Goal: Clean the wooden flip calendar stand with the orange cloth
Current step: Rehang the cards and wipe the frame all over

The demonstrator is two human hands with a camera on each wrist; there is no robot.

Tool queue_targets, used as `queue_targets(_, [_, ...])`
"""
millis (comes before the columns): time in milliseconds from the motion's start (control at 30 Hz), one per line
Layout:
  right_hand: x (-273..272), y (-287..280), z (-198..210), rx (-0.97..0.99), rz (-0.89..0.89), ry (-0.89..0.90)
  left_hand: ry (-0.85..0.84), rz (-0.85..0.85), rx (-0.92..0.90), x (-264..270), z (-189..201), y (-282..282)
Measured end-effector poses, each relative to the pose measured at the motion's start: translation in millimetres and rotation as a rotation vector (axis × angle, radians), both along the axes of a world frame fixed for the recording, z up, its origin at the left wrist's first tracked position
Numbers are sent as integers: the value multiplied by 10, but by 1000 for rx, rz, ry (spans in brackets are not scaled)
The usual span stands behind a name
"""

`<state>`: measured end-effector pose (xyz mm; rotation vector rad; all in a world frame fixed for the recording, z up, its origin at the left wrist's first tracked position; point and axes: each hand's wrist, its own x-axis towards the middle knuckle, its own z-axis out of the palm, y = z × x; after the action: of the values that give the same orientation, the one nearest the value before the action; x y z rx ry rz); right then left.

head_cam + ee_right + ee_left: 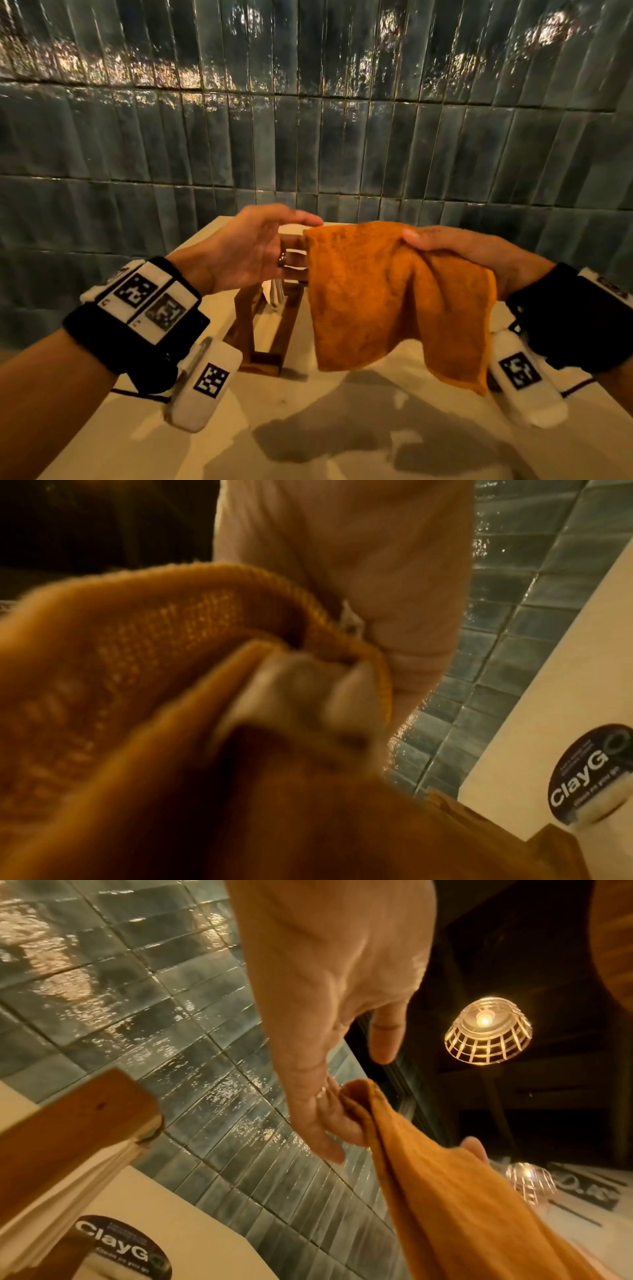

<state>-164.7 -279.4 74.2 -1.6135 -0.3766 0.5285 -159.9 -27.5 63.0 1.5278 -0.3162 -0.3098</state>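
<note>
The orange cloth (pixel 383 298) hangs in the air above the wooden flip calendar stand (pixel 263 329). My right hand (pixel 445 250) grips its top right part, thumb on top, with the fabric bunched in the fingers (pixel 308 685). My left hand (pixel 298 243) reaches to the cloth's top left corner with straight fingers (pixel 308 1123); the corner (pixel 356 1096) lies against them and the thumb stands apart. The stand (pixel 68 1123) sits on the table below the hands, its white pages (pixel 68 1191) hanging from the top bar; the cloth hides its right side.
The stand is on a pale table (pixel 308 428) set against a dark green tiled wall (pixel 308 120). A round black ClayGo sticker (pixel 120 1240) lies on the tabletop beside the stand. A caged hanging lamp (pixel 486 1031) glows overhead.
</note>
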Motion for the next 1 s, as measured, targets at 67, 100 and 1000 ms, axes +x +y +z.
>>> queue_targets(67, [-43, 23, -22, 54, -11, -10, -85, 56, 103, -5, -37, -52])
queue_targets(100, [-48, 65, -28, 76, -14, -29, -123, 94, 166, -9, -57, -89])
queue_targets(1000, [390, 1229, -1038, -1148, 413, -1139, -296, -135, 1394, 20, -798, 704])
